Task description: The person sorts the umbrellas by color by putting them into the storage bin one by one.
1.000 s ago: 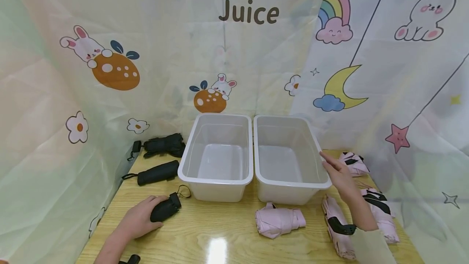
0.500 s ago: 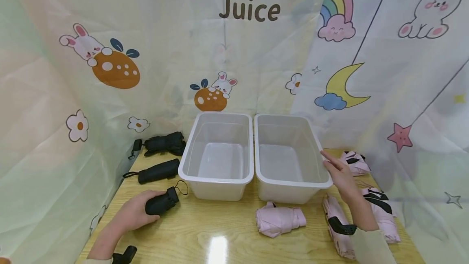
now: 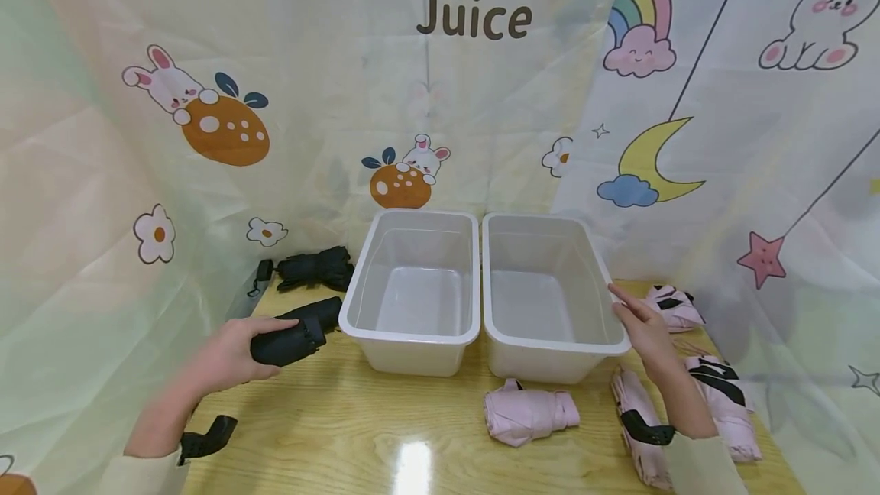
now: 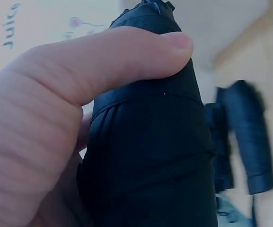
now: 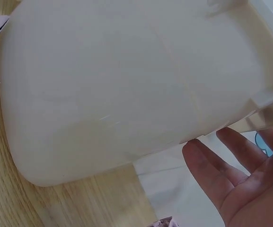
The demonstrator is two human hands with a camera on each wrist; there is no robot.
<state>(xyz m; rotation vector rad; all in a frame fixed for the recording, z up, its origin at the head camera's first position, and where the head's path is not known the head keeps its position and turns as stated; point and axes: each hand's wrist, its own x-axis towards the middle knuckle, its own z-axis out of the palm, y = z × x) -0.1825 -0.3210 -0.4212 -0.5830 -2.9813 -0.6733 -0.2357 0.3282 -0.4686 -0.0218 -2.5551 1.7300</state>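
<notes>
Over the left side of the tabletop [image 3: 330,430], the left hand [image 3: 230,355] grips a black umbrella [image 3: 280,346], pinching it between the thumb and the other fingers (which the left wrist view mostly hides). It looks lifted, overlapping the second black umbrella [image 3: 328,312] in the head view; whether the two touch, I cannot tell. The right hand [image 3: 644,327] has its fingers slightly spread and fairly straight, the tips against the outer edge of the right bin [image 3: 557,346]. For good handling, a snug grasp around the umbrella's thick part would probably serve best, with enough height to clear its neighbour, and only light pressure on the bin so that it does not slide. Counted up: three black umbrellas, the third black umbrella [image 3: 315,269] lying farthest back; four pink umbrellas [image 3: 529,412], one before the right bin, three around the right hand; and two bins, the left bin [image 3: 418,339] included.
</notes>
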